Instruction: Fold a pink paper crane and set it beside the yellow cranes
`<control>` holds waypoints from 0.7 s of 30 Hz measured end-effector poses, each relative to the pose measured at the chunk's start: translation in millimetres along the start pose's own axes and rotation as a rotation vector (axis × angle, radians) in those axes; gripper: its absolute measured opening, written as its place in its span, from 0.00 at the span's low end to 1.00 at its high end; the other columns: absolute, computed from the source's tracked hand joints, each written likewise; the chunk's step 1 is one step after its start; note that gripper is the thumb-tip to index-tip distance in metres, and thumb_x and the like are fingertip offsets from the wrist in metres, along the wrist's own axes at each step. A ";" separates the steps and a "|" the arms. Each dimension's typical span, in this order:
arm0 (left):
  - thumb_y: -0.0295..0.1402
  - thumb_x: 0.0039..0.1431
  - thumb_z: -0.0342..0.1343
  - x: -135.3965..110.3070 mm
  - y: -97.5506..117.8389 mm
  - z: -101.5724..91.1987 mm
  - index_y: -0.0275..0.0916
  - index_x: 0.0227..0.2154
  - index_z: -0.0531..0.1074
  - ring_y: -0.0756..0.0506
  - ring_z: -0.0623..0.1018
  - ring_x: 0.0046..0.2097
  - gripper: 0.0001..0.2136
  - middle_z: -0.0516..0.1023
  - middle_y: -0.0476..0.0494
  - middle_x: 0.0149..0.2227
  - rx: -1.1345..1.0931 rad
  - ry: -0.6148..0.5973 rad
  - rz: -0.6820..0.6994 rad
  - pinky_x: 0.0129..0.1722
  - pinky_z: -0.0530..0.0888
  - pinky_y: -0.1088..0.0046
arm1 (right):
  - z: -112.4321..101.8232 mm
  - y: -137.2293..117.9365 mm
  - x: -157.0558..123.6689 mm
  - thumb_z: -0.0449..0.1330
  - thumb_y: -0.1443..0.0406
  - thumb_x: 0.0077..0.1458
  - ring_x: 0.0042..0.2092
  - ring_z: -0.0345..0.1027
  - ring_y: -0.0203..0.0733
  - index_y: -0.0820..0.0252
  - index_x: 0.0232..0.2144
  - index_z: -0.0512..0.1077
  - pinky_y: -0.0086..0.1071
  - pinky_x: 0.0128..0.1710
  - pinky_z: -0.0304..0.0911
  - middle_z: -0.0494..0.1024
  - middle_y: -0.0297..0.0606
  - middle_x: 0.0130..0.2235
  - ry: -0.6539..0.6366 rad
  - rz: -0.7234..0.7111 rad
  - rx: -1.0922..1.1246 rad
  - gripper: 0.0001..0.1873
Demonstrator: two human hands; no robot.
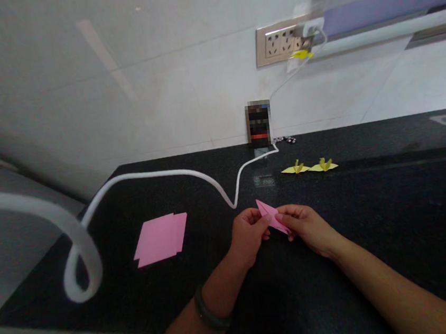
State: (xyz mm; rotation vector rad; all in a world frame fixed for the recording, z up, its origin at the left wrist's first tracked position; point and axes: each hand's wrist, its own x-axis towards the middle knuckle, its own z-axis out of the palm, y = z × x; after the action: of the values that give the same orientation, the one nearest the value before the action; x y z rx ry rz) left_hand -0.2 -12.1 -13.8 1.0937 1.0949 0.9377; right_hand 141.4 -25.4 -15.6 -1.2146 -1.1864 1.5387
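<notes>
Now the left hand point(248, 233) and the right hand point(306, 224) both pinch a small pink folded paper piece point(271, 216), held low over the black speckled stone counter point(391, 213); for a sharp crease, I think the edges should be matched first, then pressed slowly; to the left lies a stack of pink square sheets point(161, 239); behind are two yellow folded paper figures point(295, 168); a white cable point(208, 176) runs up the white tiled wall point(182, 86) to a metal socket plate point(279, 44).

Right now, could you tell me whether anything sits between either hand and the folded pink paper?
Nothing visible does. The left hand and the right hand both pinch the folded pink paper directly, over the black counter. The white cable bends just beyond the left hand, not between hand and paper.
</notes>
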 end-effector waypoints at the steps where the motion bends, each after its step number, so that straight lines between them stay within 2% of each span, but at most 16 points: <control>1: 0.37 0.44 0.54 -0.3 -0.1 0.5 0.34 0.28 0.67 0.55 0.65 0.19 0.11 0.67 0.50 0.21 -0.017 -0.023 -0.010 0.18 0.62 0.80 | -0.5 -0.9 0.1 0.54 0.59 0.47 0.21 0.56 0.29 0.61 0.29 0.70 0.23 0.16 0.53 0.67 0.31 0.22 -0.009 -0.007 -0.027 0.12; 4: 0.36 0.44 0.54 -1.3 -0.7 0.7 0.34 0.30 0.66 0.55 0.66 0.19 0.12 0.68 0.49 0.22 -0.037 -0.065 -0.017 0.17 0.63 0.80 | -2.3 -3.1 0.0 0.53 0.59 0.48 0.22 0.57 0.30 0.61 0.34 0.70 0.24 0.17 0.54 0.68 0.33 0.24 -0.057 -0.014 -0.096 0.13; 6: 0.35 0.44 0.54 -1.2 -1.5 -0.5 0.34 0.31 0.66 0.56 0.65 0.18 0.12 0.68 0.50 0.21 -0.040 -0.067 -0.011 0.16 0.61 0.81 | -3.1 -3.6 -0.2 0.54 0.59 0.47 0.22 0.57 0.30 0.61 0.37 0.68 0.23 0.16 0.54 0.67 0.32 0.24 -0.030 -0.023 -0.085 0.15; 10: 0.34 0.43 0.55 2.2 -3.9 -3.4 0.35 0.31 0.65 0.56 0.65 0.19 0.11 0.67 0.51 0.21 -0.091 0.042 0.014 0.16 0.59 0.83 | -2.5 -3.5 -0.8 0.53 0.57 0.48 0.21 0.57 0.29 0.59 0.35 0.64 0.23 0.16 0.56 0.64 0.30 0.23 0.097 -0.087 0.045 0.14; 13: 0.33 0.43 0.56 4.7 -5.2 -4.1 0.35 0.28 0.65 0.56 0.66 0.22 0.10 0.67 0.51 0.23 -0.163 0.123 0.047 0.19 0.62 0.83 | -0.6 -3.5 -1.2 0.59 0.60 0.43 0.21 0.56 0.29 0.58 0.31 0.61 0.23 0.17 0.57 0.63 0.27 0.22 0.060 -0.122 0.088 0.13; 16: 0.32 0.42 0.57 4.5 -4.9 -3.0 0.35 0.28 0.64 0.55 0.69 0.26 0.10 0.68 0.51 0.25 -0.243 0.136 0.037 0.23 0.65 0.81 | 1.3 -2.7 -0.7 0.62 0.65 0.39 0.22 0.57 0.29 0.58 0.30 0.60 0.22 0.17 0.58 0.63 0.27 0.23 0.014 -0.137 0.071 0.16; 21: 0.31 0.41 0.57 1.3 -2.9 -1.1 0.40 0.38 0.62 0.53 0.71 0.27 0.18 0.70 0.50 0.28 -0.270 0.115 0.030 0.24 0.67 0.79 | 1.3 0.6 1.8 0.59 0.67 0.41 0.23 0.58 0.30 0.58 0.32 0.60 0.23 0.19 0.59 0.65 0.29 0.25 0.078 -0.169 0.090 0.14</control>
State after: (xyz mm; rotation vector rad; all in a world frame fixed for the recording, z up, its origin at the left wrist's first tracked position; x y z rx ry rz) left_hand -0.9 -11.2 -17.0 0.8456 1.0120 1.1474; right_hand 139.8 -24.0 -16.5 -1.0779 -1.1269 1.3916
